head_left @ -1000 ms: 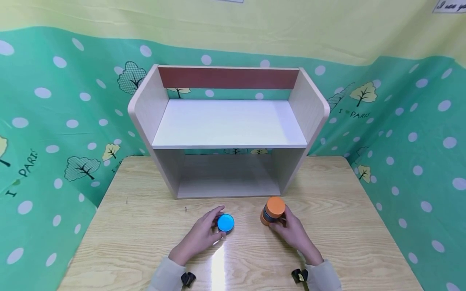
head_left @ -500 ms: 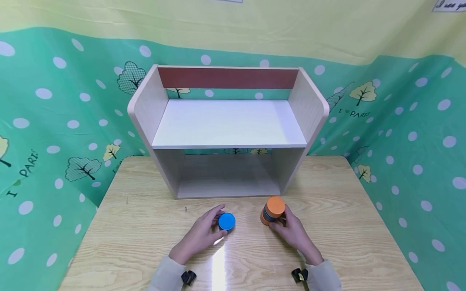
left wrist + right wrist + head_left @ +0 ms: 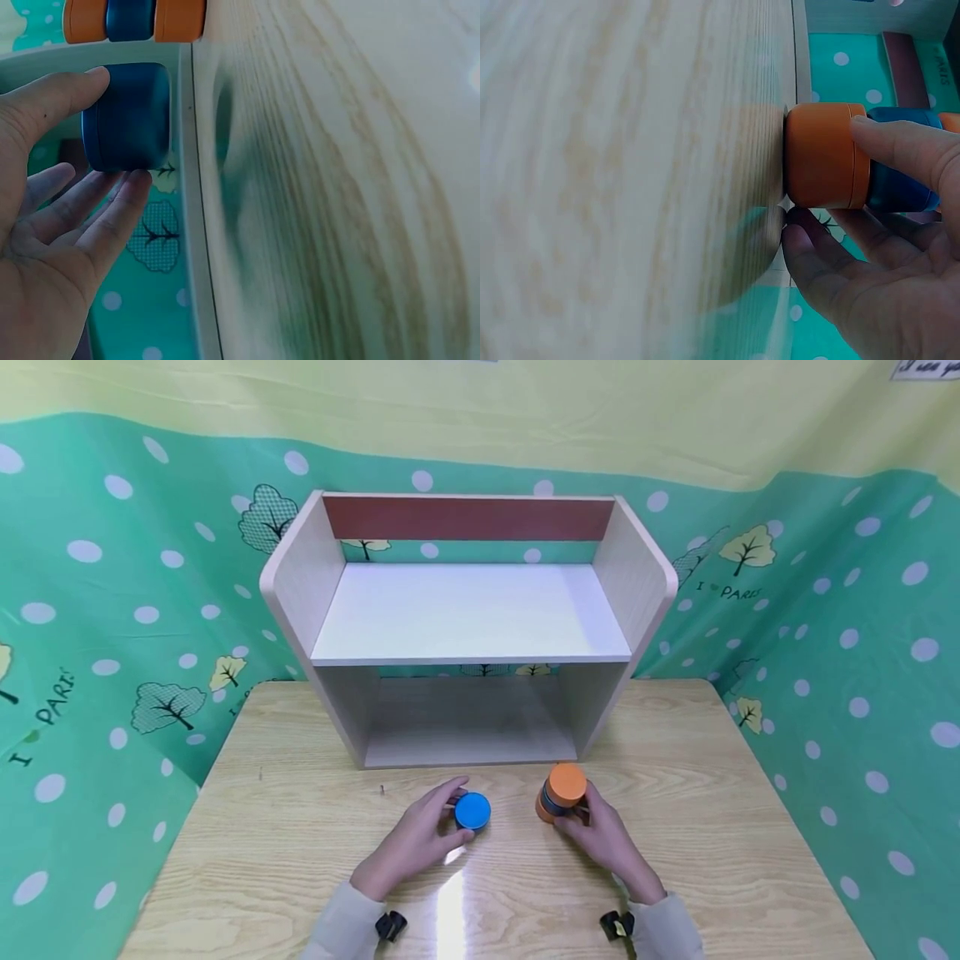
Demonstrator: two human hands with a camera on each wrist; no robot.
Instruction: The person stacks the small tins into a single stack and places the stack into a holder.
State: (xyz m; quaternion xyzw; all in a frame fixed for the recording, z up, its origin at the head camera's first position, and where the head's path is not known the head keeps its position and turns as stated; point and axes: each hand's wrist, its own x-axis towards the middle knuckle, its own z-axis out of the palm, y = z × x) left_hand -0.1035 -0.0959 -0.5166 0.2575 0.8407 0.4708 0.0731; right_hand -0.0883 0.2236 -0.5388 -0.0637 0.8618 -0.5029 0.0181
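My left hand pinches a small round blue tin between thumb and fingertips. In the left wrist view a narrow gap shows between that tin and the wooden tabletop, so it is held just above it. To its right stands a stack of three round tins, with an orange tin on top, a blue tin in the middle and another orange tin on the table. My right hand holds the bottom orange tin, its thumb near the lid seam and its fingers around the other side.
Behind both hands stands a pale two-level shelf with a dark red back strip. It sits on the wooden table. A green dotted curtain hangs behind the table and along its sides.
My left hand has carried the blue tin slightly up and right in the head view, nearer the stack. The right hand and the stack have stayed in place.
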